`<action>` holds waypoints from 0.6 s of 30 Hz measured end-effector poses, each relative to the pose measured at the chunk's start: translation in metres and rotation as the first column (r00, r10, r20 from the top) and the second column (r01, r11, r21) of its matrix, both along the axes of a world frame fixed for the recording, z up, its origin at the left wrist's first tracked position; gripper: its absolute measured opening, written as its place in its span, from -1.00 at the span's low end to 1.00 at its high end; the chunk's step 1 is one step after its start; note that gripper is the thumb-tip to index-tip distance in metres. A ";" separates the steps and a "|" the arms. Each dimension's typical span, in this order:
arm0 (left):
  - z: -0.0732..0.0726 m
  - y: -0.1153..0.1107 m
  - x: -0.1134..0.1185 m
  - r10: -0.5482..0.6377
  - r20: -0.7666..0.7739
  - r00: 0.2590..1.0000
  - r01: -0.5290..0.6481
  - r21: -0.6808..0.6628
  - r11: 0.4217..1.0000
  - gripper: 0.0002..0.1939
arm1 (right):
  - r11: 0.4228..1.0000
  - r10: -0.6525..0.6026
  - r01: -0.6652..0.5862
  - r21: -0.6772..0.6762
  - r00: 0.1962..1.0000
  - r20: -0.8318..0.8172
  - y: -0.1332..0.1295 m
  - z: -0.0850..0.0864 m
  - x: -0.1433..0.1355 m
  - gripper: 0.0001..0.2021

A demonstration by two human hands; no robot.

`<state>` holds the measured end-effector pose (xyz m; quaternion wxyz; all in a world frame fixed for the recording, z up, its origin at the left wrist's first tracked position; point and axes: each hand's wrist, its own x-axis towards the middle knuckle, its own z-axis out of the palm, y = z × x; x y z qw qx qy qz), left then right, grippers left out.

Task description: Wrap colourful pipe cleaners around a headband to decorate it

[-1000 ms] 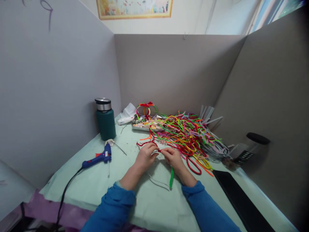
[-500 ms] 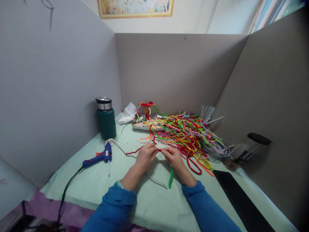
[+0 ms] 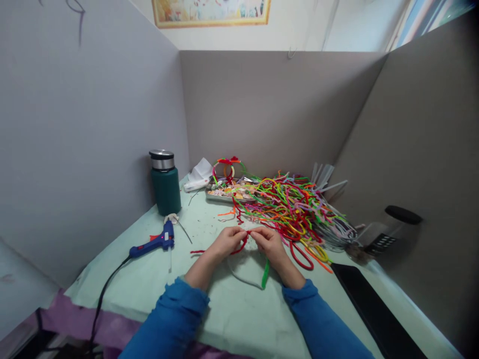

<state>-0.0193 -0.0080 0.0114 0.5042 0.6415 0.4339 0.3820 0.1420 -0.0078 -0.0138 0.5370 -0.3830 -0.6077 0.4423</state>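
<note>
My left hand and my right hand meet fingertip to fingertip over the middle of the table. Both pinch a red pipe cleaner, which curves down between them. Its loose end passes behind my left wrist and shows again on the left. Below my right palm hangs a green pipe cleaner piece, joined or next to a thin grey wire that bows across under the hands. How the green piece is held is hidden by my right hand.
Left of my hands lie a blue glue gun and a green bottle. Behind are a metal tray of small pieces and a tangled heap of pipe cleaners. On the right are a clear jar and a long black slab.
The red pipe cleaner's long end, stretched out left before, now bends down beneath my left hand. My fingertips remain together, and the grey wire's end has shifted slightly toward the green piece.
</note>
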 end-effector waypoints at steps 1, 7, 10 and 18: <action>0.000 -0.001 -0.001 -0.036 0.061 0.998 0.040 -0.075 0.996 -0.68 | 1.000 0.004 -0.004 0.001 1.000 -0.001 0.000 0.000 0.000 -0.79; 0.000 -0.003 -0.003 -0.129 0.138 0.982 0.144 -0.102 0.984 -0.78 | 0.999 -0.018 0.018 -0.038 1.000 0.004 0.000 0.001 0.002 -0.78; -0.005 0.000 -0.002 -0.037 -0.025 0.999 0.038 0.059 0.998 -0.86 | 0.999 -0.022 0.023 -0.043 1.000 0.016 0.000 0.000 0.002 -0.78; -0.010 0.002 0.001 0.281 -0.323 0.904 -0.108 0.464 0.879 -0.87 | 1.000 -0.022 0.023 -0.009 0.998 0.055 -0.001 0.001 0.000 -0.80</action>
